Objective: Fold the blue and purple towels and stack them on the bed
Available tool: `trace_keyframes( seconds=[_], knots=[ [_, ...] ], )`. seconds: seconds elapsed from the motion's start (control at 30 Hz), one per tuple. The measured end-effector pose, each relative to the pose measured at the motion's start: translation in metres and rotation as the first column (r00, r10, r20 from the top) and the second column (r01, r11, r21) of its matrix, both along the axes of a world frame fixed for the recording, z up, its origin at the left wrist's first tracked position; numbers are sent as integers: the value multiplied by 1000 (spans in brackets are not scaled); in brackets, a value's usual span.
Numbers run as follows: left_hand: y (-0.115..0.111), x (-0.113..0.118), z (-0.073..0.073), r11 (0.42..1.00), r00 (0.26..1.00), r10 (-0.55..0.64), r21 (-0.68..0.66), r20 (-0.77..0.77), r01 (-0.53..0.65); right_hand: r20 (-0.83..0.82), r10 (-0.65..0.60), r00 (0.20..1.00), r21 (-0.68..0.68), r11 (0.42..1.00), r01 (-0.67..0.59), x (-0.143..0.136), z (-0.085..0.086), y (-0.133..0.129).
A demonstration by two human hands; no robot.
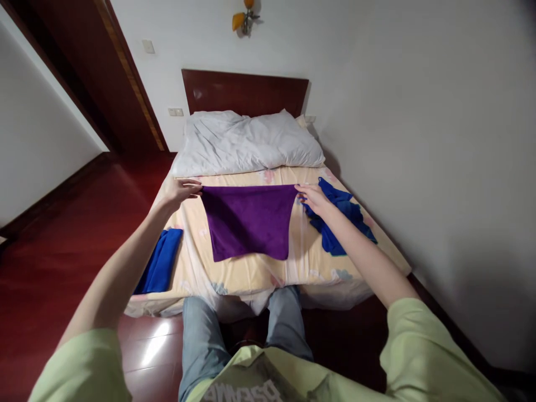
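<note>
A purple towel [251, 220] is stretched out between my two hands over the bed, its lower edge hanging down. My left hand [182, 191] pinches its upper left corner. At the upper right corner, my right hand [310, 196] grips the cloth with thumb and fingers. A folded blue cloth [163, 261] lies at the left front edge of the bed, below my left forearm. Crumpled blue cloths [335, 215] lie in a heap on the right side, partly hidden by my right hand and forearm.
The bed [238, 282] has a pale yellow flowered sheet, and my legs are at its front edge. A white pillow or quilt [251, 142] lies against the dark wooden headboard [245, 92]. A wall [439, 156] runs close along the right side.
</note>
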State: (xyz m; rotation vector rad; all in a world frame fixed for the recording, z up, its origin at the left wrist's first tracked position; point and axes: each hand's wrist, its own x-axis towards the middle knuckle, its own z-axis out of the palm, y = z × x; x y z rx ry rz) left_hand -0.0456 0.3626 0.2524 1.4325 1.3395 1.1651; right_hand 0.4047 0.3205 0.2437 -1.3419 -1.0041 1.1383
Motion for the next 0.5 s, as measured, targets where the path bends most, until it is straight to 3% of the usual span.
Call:
trace_keyframes(
  seconds=[0.07, 0.17, 0.23, 0.27, 0.3, 0.37, 0.43, 0.5],
  knots=[
    [13, 3, 10, 992, 999, 48, 117, 4, -49, 71, -8, 997, 141, 990, -2, -3, 4, 21],
    [14, 0, 25, 942, 995, 102, 322, -11, -93, 184, -37, 982, 359, 933, -32, 3, 9, 35],
    [4, -7, 22, 901, 990, 127, 423, -52, -93, 252, -53, 966, 435, 898, -65, 10, 5, 35],
    [-4, -11, 13, 889, 985, 153, 447, -84, -99, 288, -55, 956, 447, 891, -84, 13, -3, 32],
    [-13, -16, -1, 887, 975, 184, 448, -123, -111, 325, -51, 944, 446, 889, -105, 15, -14, 27],
    [-38, -22, -46, 914, 945, 237, 382, -225, -139, 394, -21, 919, 409, 899, -155, 15, -50, 13],
    [-68, -23, -108, 961, 923, 213, 237, -322, -139, 441, 43, 897, 330, 921, -207, 9, -104, -9],
    [-101, -19, -177, 979, 906, 203, 96, -373, -180, 463, 130, 877, 197, 949, -245, -2, -170, -38]
  ],
)
